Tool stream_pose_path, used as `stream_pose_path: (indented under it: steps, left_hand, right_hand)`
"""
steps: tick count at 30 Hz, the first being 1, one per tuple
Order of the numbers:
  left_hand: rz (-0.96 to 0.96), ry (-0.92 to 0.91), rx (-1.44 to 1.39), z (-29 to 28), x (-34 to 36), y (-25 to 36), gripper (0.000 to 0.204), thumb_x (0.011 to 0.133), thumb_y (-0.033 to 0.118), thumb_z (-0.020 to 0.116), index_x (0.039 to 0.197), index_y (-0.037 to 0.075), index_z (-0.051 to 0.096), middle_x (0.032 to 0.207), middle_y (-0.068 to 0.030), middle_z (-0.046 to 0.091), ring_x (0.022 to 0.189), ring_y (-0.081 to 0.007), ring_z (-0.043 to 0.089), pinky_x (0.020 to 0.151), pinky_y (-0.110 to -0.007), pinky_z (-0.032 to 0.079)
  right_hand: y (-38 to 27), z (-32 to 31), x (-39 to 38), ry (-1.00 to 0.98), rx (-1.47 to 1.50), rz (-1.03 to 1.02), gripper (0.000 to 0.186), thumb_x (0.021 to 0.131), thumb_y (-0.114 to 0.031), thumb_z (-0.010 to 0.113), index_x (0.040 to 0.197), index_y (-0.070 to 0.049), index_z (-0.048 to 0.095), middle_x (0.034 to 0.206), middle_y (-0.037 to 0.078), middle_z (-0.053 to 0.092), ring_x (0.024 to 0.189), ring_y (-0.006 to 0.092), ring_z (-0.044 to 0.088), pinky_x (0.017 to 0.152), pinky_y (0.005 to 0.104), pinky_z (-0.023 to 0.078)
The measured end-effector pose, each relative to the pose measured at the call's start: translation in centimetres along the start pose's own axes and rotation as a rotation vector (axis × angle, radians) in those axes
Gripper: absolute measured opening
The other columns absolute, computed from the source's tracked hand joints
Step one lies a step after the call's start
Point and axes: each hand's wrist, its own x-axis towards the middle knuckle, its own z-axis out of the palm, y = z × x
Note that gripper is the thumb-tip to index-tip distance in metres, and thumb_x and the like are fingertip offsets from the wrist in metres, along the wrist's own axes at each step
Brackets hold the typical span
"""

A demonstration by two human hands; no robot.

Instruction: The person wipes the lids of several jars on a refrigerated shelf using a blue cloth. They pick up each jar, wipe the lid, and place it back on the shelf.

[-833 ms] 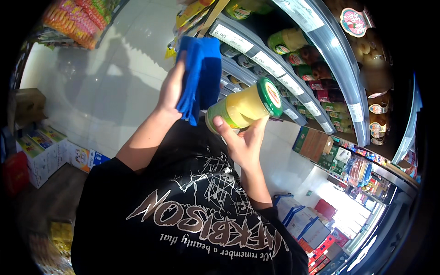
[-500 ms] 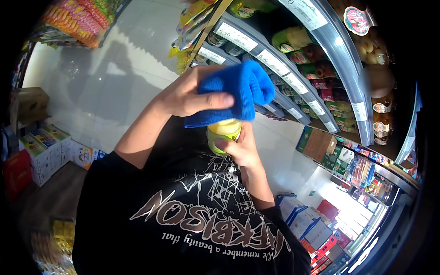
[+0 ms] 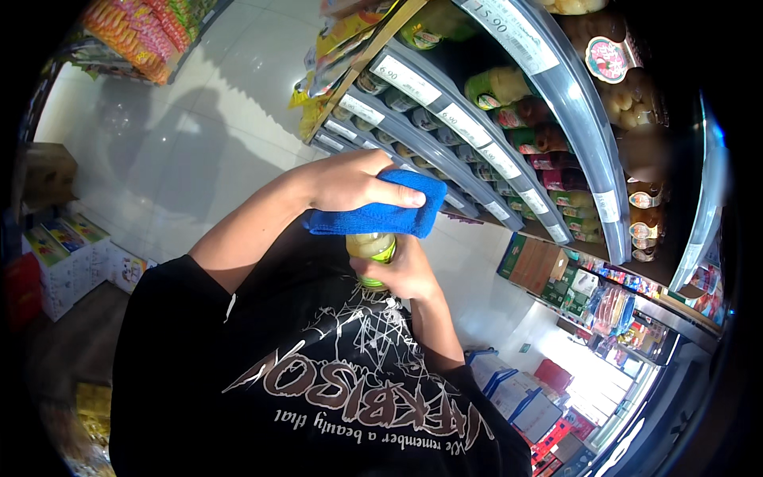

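Observation:
My left hand (image 3: 366,184) grips a folded blue cloth (image 3: 342,221), its thumb lying across the top and the other fingers partly hidden. The cloth covers the top of a glass jar (image 3: 372,250) with yellow contents and a green-and-yellow label, so the lid is hidden. My right hand (image 3: 400,266) is closed round the jar below the cloth, thumb over its front. Both hands are in front of my black printed shirt (image 3: 318,334).
Shelves of jars (image 3: 501,88) with price strips rise at the right. Snack bags (image 3: 135,40) sit at upper left, white printed cartons (image 3: 67,278) at lower left. Stacked brown boxes (image 3: 531,262) and crates (image 3: 520,393) stand behind at the right. Pale tiled floor (image 3: 199,127) shows between.
My left hand brought the cloth from upright beside the jar onto its top, turning it flatter and then lower. The jar went from tilted with its lid showing to held lower, lid covered.

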Motion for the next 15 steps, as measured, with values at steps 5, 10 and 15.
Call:
stream_pose_path:
  steps: [5,10,15]
  left_hand:
    - [-0.145,0.102,-0.672,-0.3,-0.3,-0.6,0.048,0.099,0.041,0.058,0.121,-0.002,0.062,0.102,-0.0132,0.07,0.09,-0.0208,0.069,0.085,-0.033,0.056]
    - [0.416,0.168,-1.457,1.1,-0.2,-4.8,0.051,0.101,0.05,0.051,0.13,0.009,0.059,0.115,-0.0128,0.069,0.104,-0.0337,0.066,0.092,-0.047,0.055]
    - [0.339,0.021,-1.456,0.4,-3.5,-8.3,0.069,0.1,0.063,0.038,0.14,0.009,0.051,0.123,-0.0211,0.06,0.115,-0.0379,0.06,0.106,-0.064,0.041]
  right_hand:
    - [-1.5,-1.0,0.7,-0.028,-0.276,-0.127,0.055,0.069,-0.012,0.084,0.116,0.002,0.059,0.105,0.01,0.068,0.096,0.0141,0.065,0.089,0.032,0.052]
    - [-2.2,-0.4,3.2,0.008,0.454,-0.435,0.076,0.083,-0.051,0.076,0.131,0.002,0.048,0.094,0.015,0.066,0.084,0.0243,0.066,0.076,0.0359,0.056]
    - [-4.9,-3.0,7.8,0.154,0.619,-0.282,0.062,0.099,-0.055,0.047,0.133,-0.003,0.048,0.108,0.018,0.064,0.093,0.0286,0.066,0.083,0.0418,0.054]
